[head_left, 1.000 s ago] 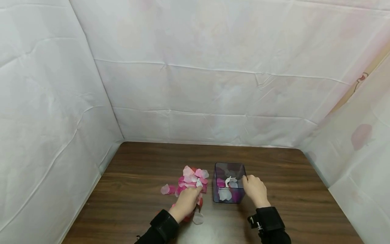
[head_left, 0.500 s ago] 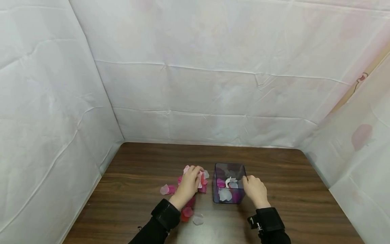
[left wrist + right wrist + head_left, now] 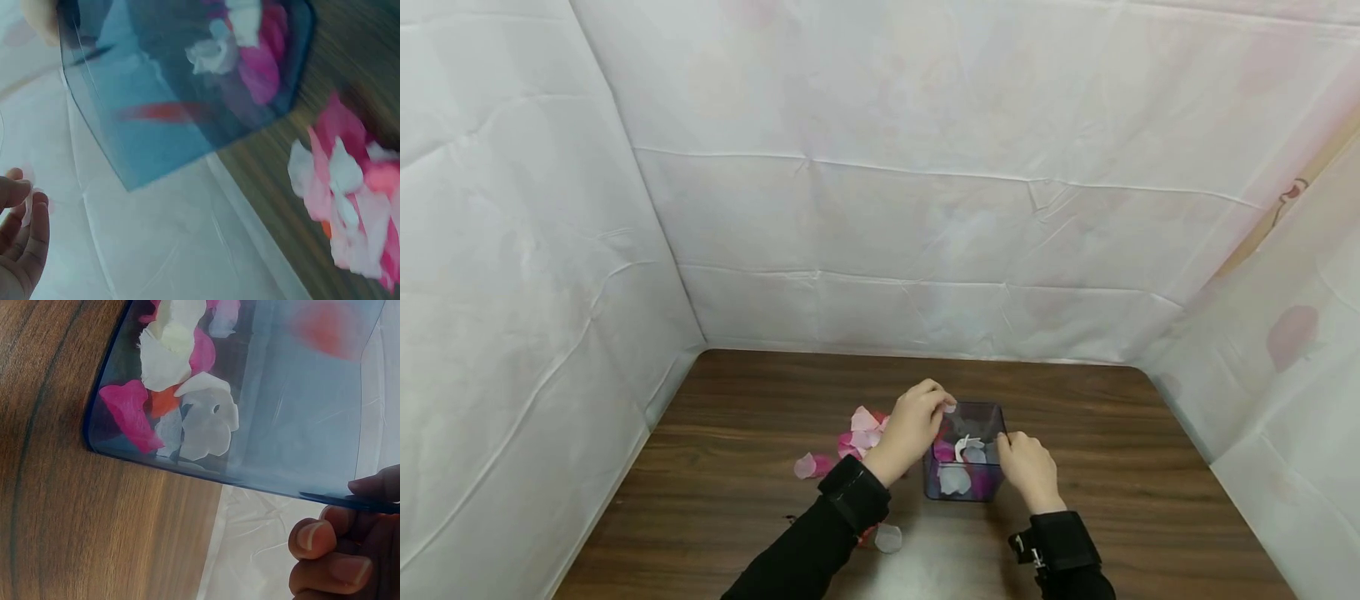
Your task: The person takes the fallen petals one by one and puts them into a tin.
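My left hand is over the left rim of a clear, dark-tinted plastic box. Thumb and fingers pinch a pale pink petal. A blurred red petal shows inside the box, above the petals at its bottom. My right hand grips the box's right rim, thumb on one side and curled fingers on the other, plainest in the right wrist view. White, magenta and orange artificial petals lie in the box. Left of it is a loose pile of pink, white and red petals, partly hidden by my left arm.
A pink petal lies at the pile's left edge, and a whitish petal lies nearer the front. The brown wooden table is bordered by white cloth walls at the back and sides.
My left hand has moved from the petal pile up and right to the box, carrying petals. A red petal is now inside the box, apart from the fingers. My right hand stays on the rim.
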`<state>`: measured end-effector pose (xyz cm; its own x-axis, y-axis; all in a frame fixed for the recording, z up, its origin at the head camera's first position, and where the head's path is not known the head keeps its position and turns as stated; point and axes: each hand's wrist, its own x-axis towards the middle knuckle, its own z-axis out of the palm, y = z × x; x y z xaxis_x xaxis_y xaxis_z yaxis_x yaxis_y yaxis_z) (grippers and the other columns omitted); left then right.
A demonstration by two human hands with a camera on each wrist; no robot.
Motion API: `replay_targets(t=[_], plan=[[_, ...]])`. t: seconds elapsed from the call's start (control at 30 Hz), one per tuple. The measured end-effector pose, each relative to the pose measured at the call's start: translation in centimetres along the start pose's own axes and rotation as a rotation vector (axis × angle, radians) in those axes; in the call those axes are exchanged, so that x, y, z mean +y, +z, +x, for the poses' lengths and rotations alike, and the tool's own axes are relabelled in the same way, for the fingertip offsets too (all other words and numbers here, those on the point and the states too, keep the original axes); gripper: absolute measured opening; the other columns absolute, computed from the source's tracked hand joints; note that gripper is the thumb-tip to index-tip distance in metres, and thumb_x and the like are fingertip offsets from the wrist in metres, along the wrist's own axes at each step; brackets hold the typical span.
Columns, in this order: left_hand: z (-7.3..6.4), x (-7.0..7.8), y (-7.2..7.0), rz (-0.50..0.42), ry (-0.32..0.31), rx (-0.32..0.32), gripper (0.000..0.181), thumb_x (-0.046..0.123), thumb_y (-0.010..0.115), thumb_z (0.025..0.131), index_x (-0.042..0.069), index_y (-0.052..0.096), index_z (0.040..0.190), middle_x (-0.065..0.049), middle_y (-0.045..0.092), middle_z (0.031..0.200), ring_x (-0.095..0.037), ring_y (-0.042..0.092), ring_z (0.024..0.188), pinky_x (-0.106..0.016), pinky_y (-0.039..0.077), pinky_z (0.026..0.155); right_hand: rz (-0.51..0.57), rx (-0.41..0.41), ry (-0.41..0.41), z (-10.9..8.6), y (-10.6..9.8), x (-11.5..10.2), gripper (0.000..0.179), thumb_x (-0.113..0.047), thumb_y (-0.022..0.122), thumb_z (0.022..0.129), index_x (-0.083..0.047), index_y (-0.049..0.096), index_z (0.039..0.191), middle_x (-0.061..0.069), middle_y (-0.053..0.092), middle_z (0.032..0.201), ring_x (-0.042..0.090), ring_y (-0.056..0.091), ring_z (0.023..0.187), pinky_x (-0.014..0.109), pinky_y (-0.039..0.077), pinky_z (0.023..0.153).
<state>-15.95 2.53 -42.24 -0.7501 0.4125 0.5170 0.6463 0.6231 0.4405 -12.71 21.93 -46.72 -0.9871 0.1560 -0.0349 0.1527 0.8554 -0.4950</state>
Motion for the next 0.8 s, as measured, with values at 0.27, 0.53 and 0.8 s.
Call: replay_targets(t=[0.27, 0.53, 0.8], plan=[[0.1, 0.6, 2.2, 0.007, 0.099, -0.164, 0.017, 0.002, 0.060, 0.089, 0.011, 0.072, 0.099, 0.000, 0.068, 0.095, -0.013, 0.063, 0.091, -0.019, 0.049, 0.081, -0.013, 0.004, 0.005, 0.2, 0.0, 0.0, 0.042, -0.025, 0.037, 0.096, -0.008, 0.051, 0.061, 0.007, 0.054, 0.064, 0.020, 0.051, 0.058, 0.033, 0.034, 0.049], [-0.5, 0.6, 2.4, 0.158, 0.166, -0.436, 0.023, 0.005, 0.058, 0.091, 0.013, 0.071, 0.107, 0.003, 0.072, 0.101, -0.007, 0.065, 0.093, -0.015, 0.048, 0.083, -0.007, -0.005, 0.001, 0.0, 0.0, -0.2, 0.040, -0.024, 0.037, 0.097, -0.006, 0.058, 0.067, 0.007, 0.055, 0.066, 0.019, 0.050, 0.059, 0.031, 0.033, 0.049], [-1.7, 0.4, 1.7, 0.179, 0.200, -0.485, 0.029, 0.014, 0.055, 0.095, 0.018, 0.064, 0.122, 0.002, 0.068, 0.112, -0.008, 0.062, 0.103, -0.019, 0.047, 0.091, -0.005, -0.014, 0.005, 0.0, 0.2, -0.1, 0.041, -0.024, 0.035, 0.097, -0.005, 0.055, 0.067, 0.006, 0.050, 0.062, 0.019, 0.046, 0.056, 0.030, 0.031, 0.049]])
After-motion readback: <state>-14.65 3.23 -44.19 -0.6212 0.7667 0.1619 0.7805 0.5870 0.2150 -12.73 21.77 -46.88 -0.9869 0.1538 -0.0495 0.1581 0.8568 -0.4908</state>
